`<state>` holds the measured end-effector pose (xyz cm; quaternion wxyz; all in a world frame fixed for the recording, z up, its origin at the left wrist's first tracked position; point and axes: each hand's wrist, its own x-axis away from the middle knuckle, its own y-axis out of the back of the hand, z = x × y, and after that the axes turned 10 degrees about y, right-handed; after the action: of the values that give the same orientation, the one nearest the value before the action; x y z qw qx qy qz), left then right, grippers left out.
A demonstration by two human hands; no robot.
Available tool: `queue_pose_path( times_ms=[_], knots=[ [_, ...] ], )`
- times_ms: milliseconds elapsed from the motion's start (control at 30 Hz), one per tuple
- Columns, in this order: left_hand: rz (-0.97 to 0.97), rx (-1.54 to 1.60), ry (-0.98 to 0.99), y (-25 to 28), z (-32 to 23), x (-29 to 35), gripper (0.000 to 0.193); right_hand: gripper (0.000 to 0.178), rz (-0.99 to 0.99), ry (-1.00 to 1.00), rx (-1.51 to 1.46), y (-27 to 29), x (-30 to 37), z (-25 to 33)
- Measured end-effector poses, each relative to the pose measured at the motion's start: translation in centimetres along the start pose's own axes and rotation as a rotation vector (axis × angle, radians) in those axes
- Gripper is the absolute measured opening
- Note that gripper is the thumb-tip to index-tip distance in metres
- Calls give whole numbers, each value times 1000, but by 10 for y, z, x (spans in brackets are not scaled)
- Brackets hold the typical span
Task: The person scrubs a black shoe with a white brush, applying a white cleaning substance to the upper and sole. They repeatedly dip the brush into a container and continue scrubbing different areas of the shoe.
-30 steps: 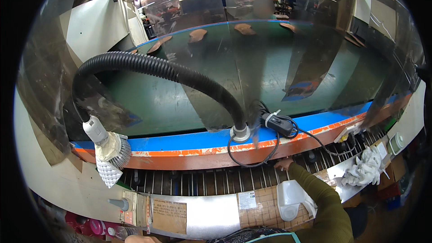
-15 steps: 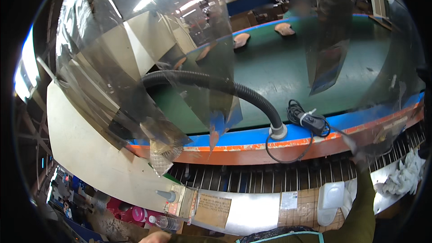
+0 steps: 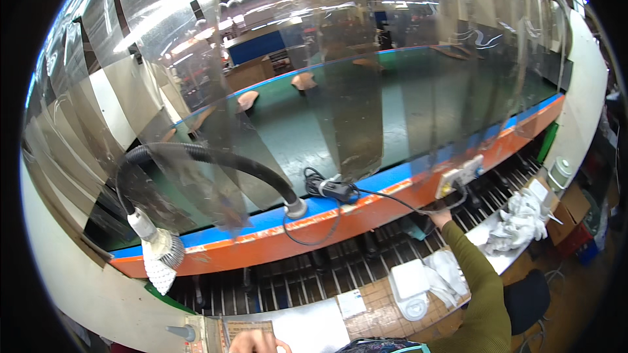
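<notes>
My right hand (image 3: 441,218) reaches beneath the orange front edge of the conveyor (image 3: 281,242), over the metal rod rack (image 3: 481,204). Beside its fingertips is a small dark teal piece (image 3: 416,227); whether I grip it cannot be made out. A grey cable hangs just above that hand. Low in the picture my left hand (image 3: 254,341) has curled fingers over the near ledge; its palm is hidden, so anything inside it is unseen. On the ledge between my hands lie a white plastic container (image 3: 409,279) and white gloves (image 3: 447,274).
Clear plastic strips (image 3: 353,91) hang before the green belt (image 3: 314,127), which carries several tan pieces. A bendable lamp (image 3: 160,255) arches at left. A black cable bundle (image 3: 330,188) rests on the blue rim, near an outlet box (image 3: 459,176). Crumpled white cloths (image 3: 520,222) lie at right.
My view has swung right, bringing the outlet box and the conveyor's right end into sight. My right hand now shows under the edge, at the rack. More of my left hand shows.
</notes>
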<state>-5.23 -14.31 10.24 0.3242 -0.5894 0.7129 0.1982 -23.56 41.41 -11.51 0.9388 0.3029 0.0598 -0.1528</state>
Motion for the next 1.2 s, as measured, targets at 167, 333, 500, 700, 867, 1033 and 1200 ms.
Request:
queue_pose_path(
  times_ms=[167, 333, 500, 700, 867, 1033, 1200],
  knots=[
    [-943, 133, 540, 6, 75, 17, 95, 36, -94, -50, -623, 34, 147, 112],
    [-971, 493, 631, 15, 161, 0, 99, 32, 107, -59, -932, 37, 252, 168],
    [-964, 802, 491, -29, 215, 23, 73, 52, 344, 86, -811, 46, 319, 187],
    [-1052, 752, 393, -113, 255, 70, 76, 32, 177, -72, -894, 24, 358, 145],
    [-1427, 320, 38, -126, 214, 75, 85, 28, -60, 17, -210, 25, 376, 83],
    [-1366, -217, -338, -106, 143, 32, 110, 10, -124, 98, 434, 18, 384, 65],
    [-1327, -554, -354, -90, 104, -16, 126, 7, -148, 197, 624, -5, 368, 63]
  ],
)
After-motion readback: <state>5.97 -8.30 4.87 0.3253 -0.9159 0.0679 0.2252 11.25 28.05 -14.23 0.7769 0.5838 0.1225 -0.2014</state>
